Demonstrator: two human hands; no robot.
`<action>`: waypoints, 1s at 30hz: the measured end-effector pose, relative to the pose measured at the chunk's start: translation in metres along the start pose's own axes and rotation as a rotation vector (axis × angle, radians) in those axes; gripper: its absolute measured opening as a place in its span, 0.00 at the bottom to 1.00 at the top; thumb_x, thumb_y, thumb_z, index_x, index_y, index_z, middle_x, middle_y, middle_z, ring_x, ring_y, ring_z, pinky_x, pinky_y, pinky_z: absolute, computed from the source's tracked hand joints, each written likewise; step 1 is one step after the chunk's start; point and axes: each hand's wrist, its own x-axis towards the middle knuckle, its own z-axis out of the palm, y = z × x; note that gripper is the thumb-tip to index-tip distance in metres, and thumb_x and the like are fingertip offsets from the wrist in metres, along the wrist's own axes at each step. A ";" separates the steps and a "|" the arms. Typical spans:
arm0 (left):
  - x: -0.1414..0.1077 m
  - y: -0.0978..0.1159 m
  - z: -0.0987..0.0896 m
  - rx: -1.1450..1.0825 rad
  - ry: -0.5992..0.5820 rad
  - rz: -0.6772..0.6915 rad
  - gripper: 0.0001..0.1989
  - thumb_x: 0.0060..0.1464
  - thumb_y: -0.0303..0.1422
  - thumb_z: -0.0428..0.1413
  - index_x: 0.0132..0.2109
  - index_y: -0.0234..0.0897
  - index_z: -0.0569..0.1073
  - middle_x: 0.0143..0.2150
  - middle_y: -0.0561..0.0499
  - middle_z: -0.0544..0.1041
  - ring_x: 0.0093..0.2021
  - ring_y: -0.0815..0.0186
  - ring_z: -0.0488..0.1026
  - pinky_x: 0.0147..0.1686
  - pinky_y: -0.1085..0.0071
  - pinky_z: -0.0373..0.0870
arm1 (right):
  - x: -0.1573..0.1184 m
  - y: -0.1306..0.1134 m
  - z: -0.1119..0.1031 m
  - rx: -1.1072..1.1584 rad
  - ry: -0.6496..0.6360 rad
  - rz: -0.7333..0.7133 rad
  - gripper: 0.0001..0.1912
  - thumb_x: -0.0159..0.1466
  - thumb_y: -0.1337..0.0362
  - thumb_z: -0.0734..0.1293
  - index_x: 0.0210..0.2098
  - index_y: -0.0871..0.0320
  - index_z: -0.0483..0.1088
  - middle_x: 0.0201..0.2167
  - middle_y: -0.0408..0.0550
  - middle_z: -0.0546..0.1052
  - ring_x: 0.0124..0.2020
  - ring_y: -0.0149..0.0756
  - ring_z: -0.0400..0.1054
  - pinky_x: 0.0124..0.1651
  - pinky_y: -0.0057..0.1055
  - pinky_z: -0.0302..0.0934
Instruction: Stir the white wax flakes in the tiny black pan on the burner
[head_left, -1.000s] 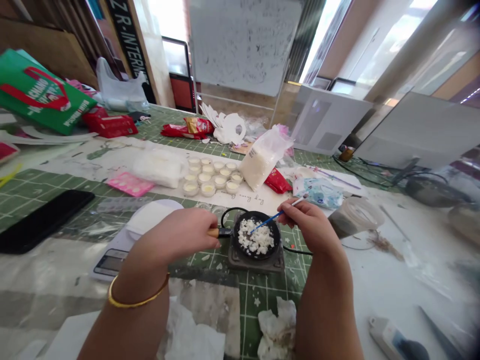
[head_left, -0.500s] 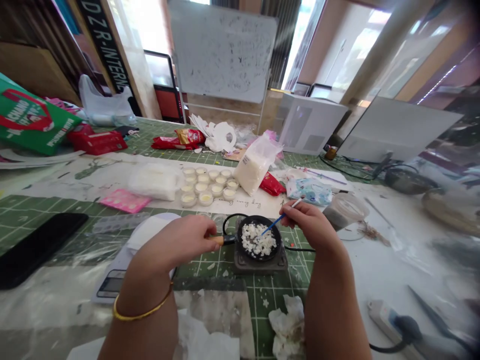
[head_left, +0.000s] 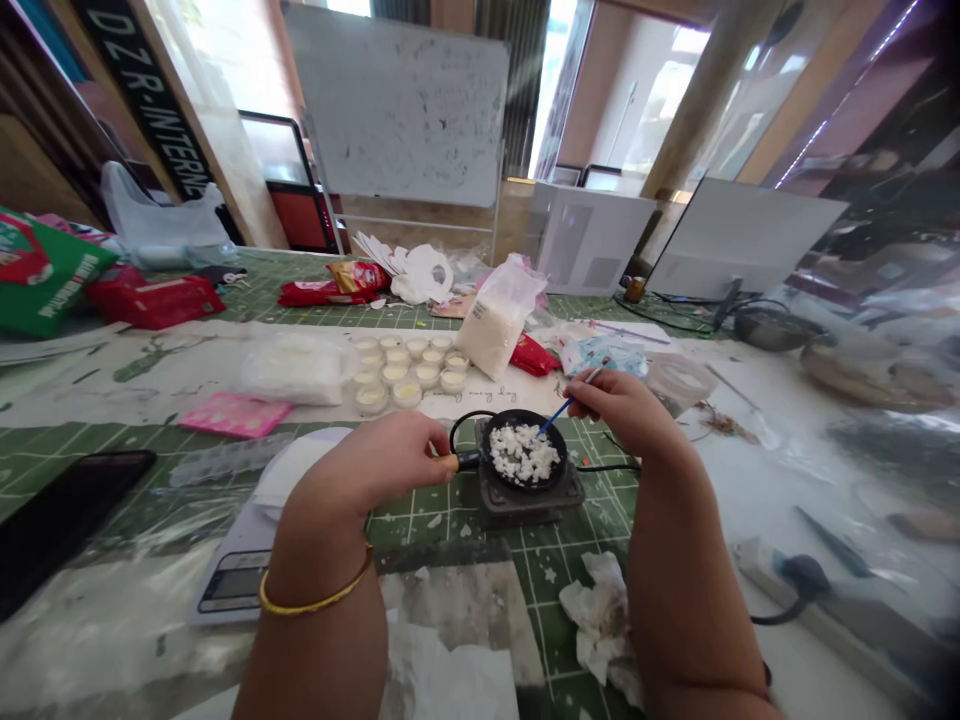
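Note:
My left hand [head_left: 397, 452] is closed around the wooden-tipped handle [head_left: 452, 462] of a small black frying pan [head_left: 517, 416]. White crumbly lumps [head_left: 521, 456] cover much of the pan's bottom. Beneath the pan is a small dark square hot plate [head_left: 532, 503]; whether the two touch, I cannot tell. Between the fingertips of my right hand [head_left: 619, 400] is a thin blue stick [head_left: 555, 415], slanting down with its lower end among the lumps at the pan's far right side.
Left of the pan stands a kitchen scale [head_left: 238, 580]. Behind are several small cups of pale wax-like filling [head_left: 395, 372], a bag of white grains [head_left: 491, 325] and a pink mould [head_left: 235, 414]. Crumpled tissue [head_left: 600, 620] lies in front; a black phone [head_left: 67, 515] is far left.
The view has turned slightly right. The blue stick's lower end has shifted from mid-pan toward the far right side, and the lumps lie differently. My left hand keeps hold of the handle.

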 end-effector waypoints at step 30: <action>0.005 -0.004 0.000 -0.004 -0.040 -0.031 0.16 0.45 0.44 0.50 0.32 0.38 0.75 0.26 0.51 0.74 0.28 0.67 0.67 0.25 0.73 0.54 | 0.008 0.001 0.022 0.203 0.002 -0.001 0.14 0.56 0.55 0.63 0.25 0.60 0.70 0.22 0.46 0.74 0.22 0.28 0.61 0.28 0.28 0.56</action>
